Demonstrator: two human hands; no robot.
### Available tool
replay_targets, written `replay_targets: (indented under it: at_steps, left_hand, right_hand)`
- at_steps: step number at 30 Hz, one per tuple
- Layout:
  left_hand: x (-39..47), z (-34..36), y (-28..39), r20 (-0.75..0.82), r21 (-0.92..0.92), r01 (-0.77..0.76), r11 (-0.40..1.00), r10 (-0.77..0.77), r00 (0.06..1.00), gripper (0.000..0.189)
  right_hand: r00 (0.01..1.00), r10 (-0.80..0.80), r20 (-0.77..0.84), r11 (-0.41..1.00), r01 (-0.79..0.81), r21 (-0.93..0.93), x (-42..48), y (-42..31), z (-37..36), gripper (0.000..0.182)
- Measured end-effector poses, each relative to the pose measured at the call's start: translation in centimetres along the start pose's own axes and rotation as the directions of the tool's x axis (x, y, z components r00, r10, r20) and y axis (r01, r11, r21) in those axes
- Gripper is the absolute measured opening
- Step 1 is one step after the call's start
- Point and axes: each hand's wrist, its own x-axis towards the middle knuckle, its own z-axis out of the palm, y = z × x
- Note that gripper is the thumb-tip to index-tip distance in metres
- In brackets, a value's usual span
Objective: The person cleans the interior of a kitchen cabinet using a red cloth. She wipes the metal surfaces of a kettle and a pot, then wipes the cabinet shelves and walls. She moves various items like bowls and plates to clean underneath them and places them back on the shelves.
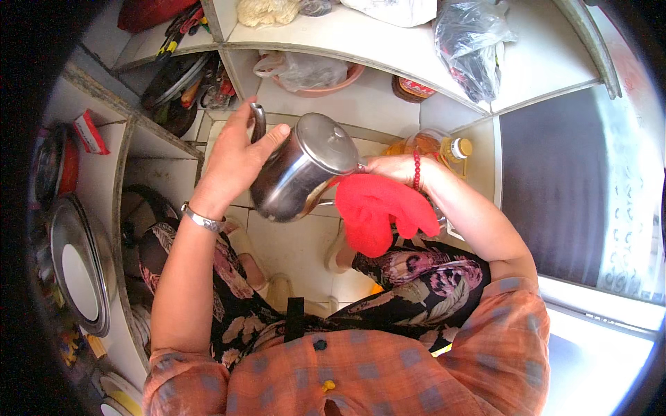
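A shiny stainless-steel pot (281, 192) with a lid (325, 143) and a curved spout (258, 125) is tilted above the floor in front of me. My left hand (237, 148) is around the spout side, its thumb reaching toward the lid's rim. On the opposite side, my right hand (387, 169) grips the pot near its handle; the fingers are mostly hidden. A bright red cloth (382, 208) hangs beneath the right hand, against the pot's side.
White-tiled shelves surround me, with a plastic bag in a pink basin (351, 78) and a lidded jar (411, 89). An oil bottle (458, 151) stands behind my right wrist. At left are pans (177, 78) and a large round metal lid (78, 265). A dark panel (546, 192) is at right.
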Motion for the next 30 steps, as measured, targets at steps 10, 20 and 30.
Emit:
replay_targets:
  at_steps: [10,20,30]
  left_hand:
    - [-0.6,0.1,-0.5,-0.021,-0.163,-0.092,0.982,0.090,0.996,0.058]
    - [-2.1,1.5,3.5,0.146,0.126,-0.203,0.971,0.185,0.972,0.052]
    - [-2.1,1.4,4.3,0.261,0.259,-0.144,0.955,0.074,0.962,0.053]
  right_hand:
    - [0.872,0.222,-0.436,0.894,-0.004,0.447,-0.5,3.7,-2.2,0.021]
    - [0.784,0.219,-0.581,0.920,0.032,0.390,0.4,6.3,-8.3,0.031]
    - [0.645,0.275,-0.713,0.927,0.019,0.375,2.8,9.6,-12.5,0.037]
